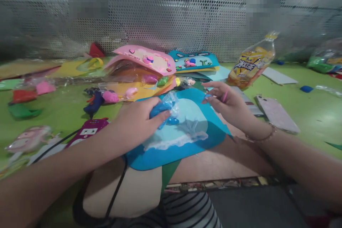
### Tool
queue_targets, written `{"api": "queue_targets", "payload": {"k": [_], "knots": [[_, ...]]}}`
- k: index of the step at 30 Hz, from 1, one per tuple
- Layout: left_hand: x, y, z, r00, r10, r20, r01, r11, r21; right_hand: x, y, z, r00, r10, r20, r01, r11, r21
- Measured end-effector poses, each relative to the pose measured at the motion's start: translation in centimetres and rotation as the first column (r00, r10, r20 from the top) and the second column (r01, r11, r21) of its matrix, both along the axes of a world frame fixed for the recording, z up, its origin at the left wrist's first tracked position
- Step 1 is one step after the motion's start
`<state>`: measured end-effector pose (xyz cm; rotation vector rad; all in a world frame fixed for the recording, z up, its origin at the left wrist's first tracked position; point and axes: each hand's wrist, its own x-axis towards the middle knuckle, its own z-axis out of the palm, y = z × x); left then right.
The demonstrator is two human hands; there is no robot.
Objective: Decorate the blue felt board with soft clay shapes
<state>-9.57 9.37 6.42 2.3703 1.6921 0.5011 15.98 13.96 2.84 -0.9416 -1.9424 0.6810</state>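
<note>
My left hand (145, 117) is closed round a clear plastic bag of blue modelling clay (158, 109), held over a blue foam sheet (152, 158). The sheet carries a pale blue rounded panel (184, 108) with a whitish wavy strip (179, 141) along its lower edge and a pale branching shape (191, 125) above that. Small blue clay shapes (173, 121) sit just under the bag. Above the sheet's right edge, my right hand (223, 101) pinches a small bit of blue clay (207, 97) between thumb and finger. Something pink (224, 96) shows at its fingers, its kind unclear.
A pink decorated card (144, 58) and a blue one (192, 60) lie at the back. A tilted drink bottle (252, 60) and a phone (278, 114) are at right. Bagged clay (110, 96), a purple power strip (88, 130) and its black cable lie at left.
</note>
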Motion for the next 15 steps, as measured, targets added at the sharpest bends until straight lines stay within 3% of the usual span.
{"api": "queue_targets", "payload": {"k": [2, 4, 7, 10, 12, 15], "knots": [[-0.9, 0.4, 0.7, 0.965, 0.044, -0.258, -0.028, 0.998, 0.063, -0.1, 0.0, -0.1, 0.999, 0.005, 0.054, -0.003, 1.0, -0.025], [-1.7, 0.7, 1.3, 0.876, 0.129, -0.464, -0.059, 0.985, 0.161, -0.1, 0.1, -0.3, 0.991, 0.012, 0.137, -0.008, 0.999, -0.032], [-3.1, 1.6, 1.5, 0.735, 0.278, -0.618, -0.185, 0.96, 0.211, 0.1, 0.4, -0.6, 0.975, 0.052, 0.216, -0.04, 0.997, -0.06], [-4.6, 3.1, 0.3, 0.731, 0.242, -0.638, -0.187, 0.97, 0.153, 0.3, 0.6, -0.8, 0.963, 0.058, 0.261, -0.026, 0.992, -0.124], [-5.8, 4.1, -0.9, 0.809, 0.229, -0.541, -0.191, 0.973, 0.127, 0.2, 0.5, -0.7, 0.953, 0.039, 0.3, 0.002, 0.991, -0.134], [-6.9, 5.0, -2.0, 0.847, 0.203, -0.491, -0.17, 0.979, 0.111, -0.2, 0.4, -0.5, 0.938, 0.053, 0.343, -0.021, 0.995, -0.097]]}}
